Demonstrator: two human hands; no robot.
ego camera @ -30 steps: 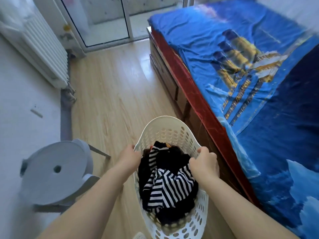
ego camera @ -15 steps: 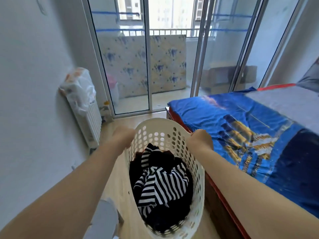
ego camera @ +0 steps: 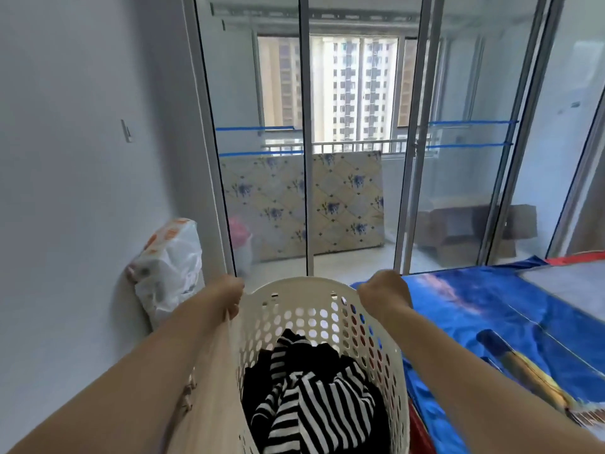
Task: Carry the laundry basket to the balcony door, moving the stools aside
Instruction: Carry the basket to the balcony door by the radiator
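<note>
A white perforated laundry basket [ego camera: 301, 291] hangs in front of me, lifted off the floor. Black and white striped clothes [ego camera: 314, 398] fill its lower part. My left hand [ego camera: 230, 294] grips the rim on the left side. My right hand [ego camera: 386, 294] grips the rim on the right. The glass sliding balcony door [ego camera: 304, 142] stands straight ahead, a short way beyond the basket. No stool is in view.
A white wall runs along my left, with a white plastic bag [ego camera: 170, 270] on a radiator against it. A bed with a blue printed cover [ego camera: 491, 316] lies close on my right. Behind the glass stand a patterned board [ego camera: 343, 204] and cardboard boxes [ego camera: 471, 231].
The basket has risen and moved toward the balcony door with both hands still on its rim. My view has lifted from the floor to the door. The grey stool has dropped out of sight.
</note>
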